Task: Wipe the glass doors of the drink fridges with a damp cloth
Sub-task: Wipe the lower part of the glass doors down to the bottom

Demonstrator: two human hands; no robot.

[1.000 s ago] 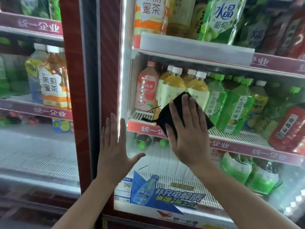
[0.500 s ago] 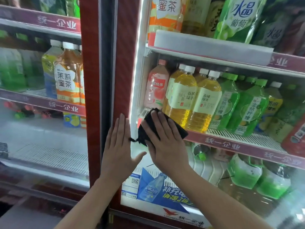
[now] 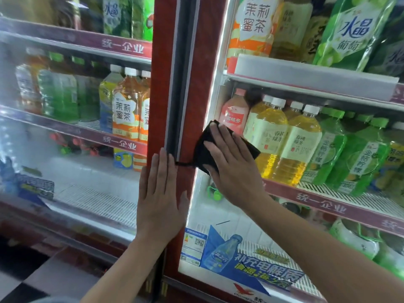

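Note:
Two drink fridges stand side by side, their red door frames (image 3: 192,84) meeting in the middle. My right hand (image 3: 231,169) presses a black cloth (image 3: 204,147) flat against the right glass door (image 3: 218,215), at its left edge where glass meets frame. The fingers lie straight over the cloth, and a loose thread hangs from it to the left. My left hand (image 3: 161,197) rests flat with straight fingers on the red frame and black seal between the doors. The left glass door (image 3: 76,171) looks fogged.
Shelves behind the glass hold yellow, green, pink and orange drink bottles (image 3: 299,145). A blue advert sticker (image 3: 240,263) covers the lower right door. Dark floor (image 3: 32,281) lies below on the left.
My right hand slid the cloth leftward across the right door, from in front of the yellow bottles to the door's left edge. The left hand stayed on the frame. The view shifted left.

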